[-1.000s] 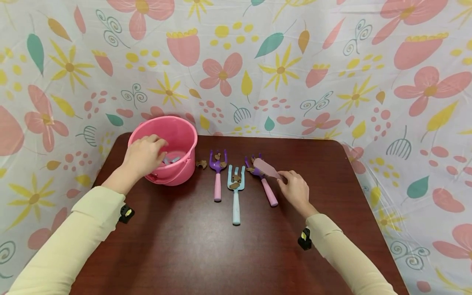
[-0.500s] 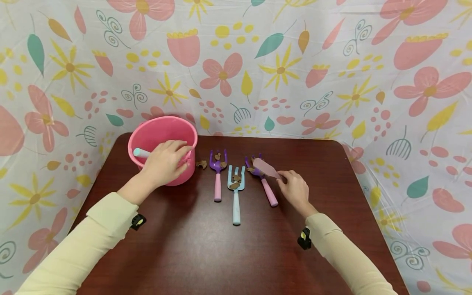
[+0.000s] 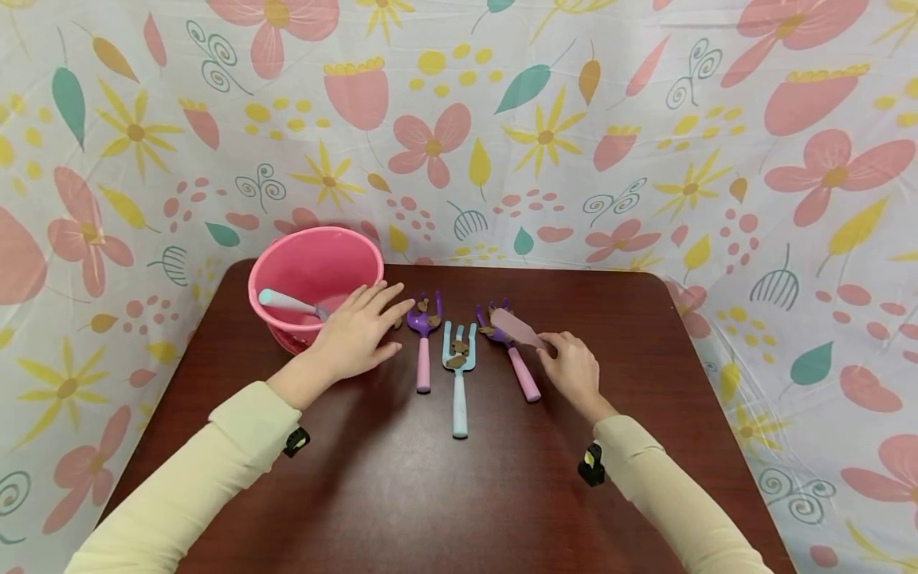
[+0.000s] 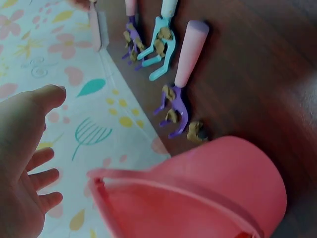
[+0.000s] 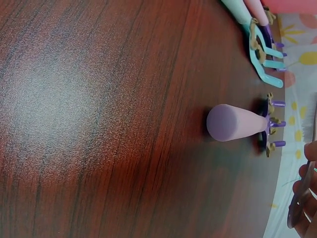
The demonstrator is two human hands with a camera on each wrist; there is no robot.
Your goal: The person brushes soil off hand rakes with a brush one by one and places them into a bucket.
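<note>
My right hand (image 3: 574,371) grips a pink brush (image 3: 512,325) over the right purple fork (image 3: 525,375); its pale bristles show in the right wrist view. My left hand (image 3: 355,335), fingers spread and holding nothing, is over the near right side of the pink bucket (image 3: 304,259), thumb and fingertips toward the left purple fork (image 3: 424,363). A light blue handle (image 3: 287,301) leans on the bucket's left rim, its lower end hidden by the hand. Between the purple forks lies a light blue hand fork (image 3: 460,406). Brown clumps (image 3: 459,348) stick to all three forks.
One loose brown clump (image 4: 197,132) lies on the dark wooden table (image 3: 430,510) between bucket and left fork. A flower-printed cloth (image 3: 574,199) hangs right behind the table and down its sides. The bucket's handle (image 4: 188,186) hangs across its side.
My left hand was at the bucket's mouth; a light blue-handled tool now leans on the rim there. Since then the empty hand has moved right toward the forks. My right hand and brush stay put.
</note>
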